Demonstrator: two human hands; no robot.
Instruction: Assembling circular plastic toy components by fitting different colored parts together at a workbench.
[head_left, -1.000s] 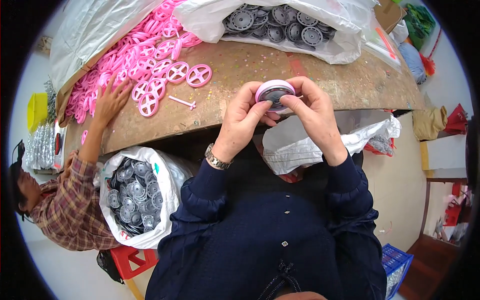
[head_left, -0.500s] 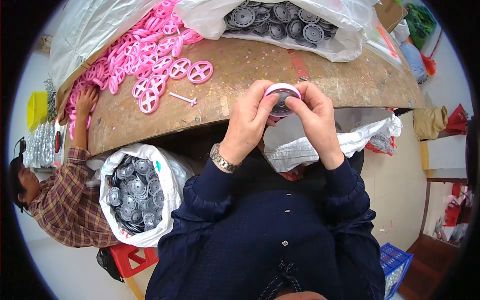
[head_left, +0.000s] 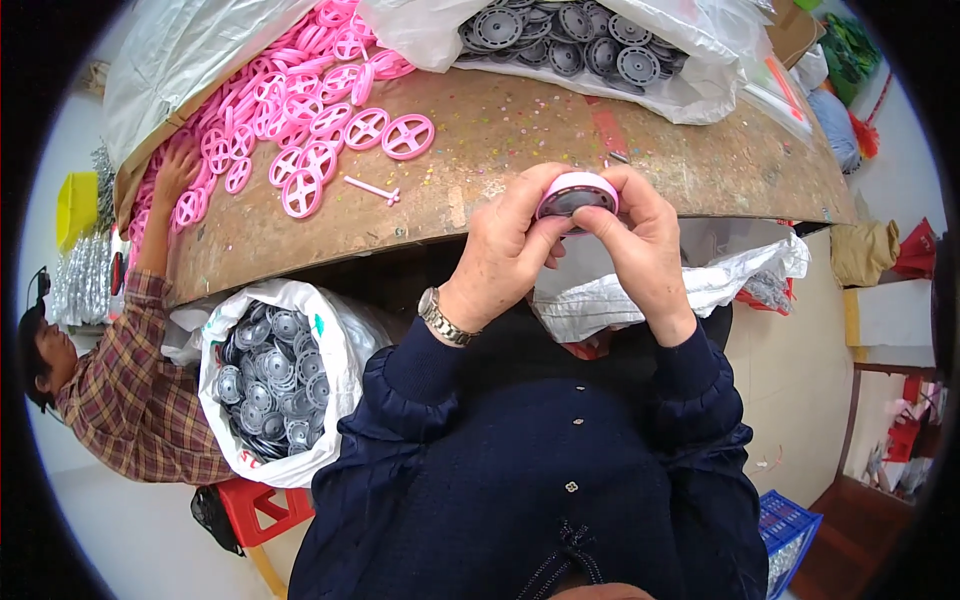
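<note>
While both hands meet over the near edge of the table (head_left: 560, 160), they pinch one small round wheel (head_left: 577, 194) w/ a pink rim and a grey middle. Only one view, from the head cam looking down.

The left hand (head_left: 505, 255) is curled, thumb and fingers pressed on the left side of the wheel. A metal watch (head_left: 440, 318) sits on that wrist. The right hand (head_left: 645, 250) is curled too, fingers squeezing the wheel's right side and top. So the wheel sits btwn both hands' fingertips, held up off the table, tilted toward the person. Dark blue sleeves (head_left: 420, 375) come up from the bottom.

Up and to the left of the left hand lie lots of pink wheels (head_left: 320, 120) spread on the table, plus one thin pink stick (head_left: 372, 188) lying alone, nearer the hand. Up past the right hand, at the table's far side, a clear bag of grey wheels (head_left: 570, 35) is open.

Down and left of the left hand, below the table edge, a white sack (head_left: 270, 380) is full of grey wheels. Just under the right hand is a crumpled white bag (head_left: 640, 295).

Far left, another person in a checked shirt (head_left: 130, 400) reaches up; that person's hand (head_left: 175, 172) rests flat on the pink pile, well apart from the wheel.
</note>
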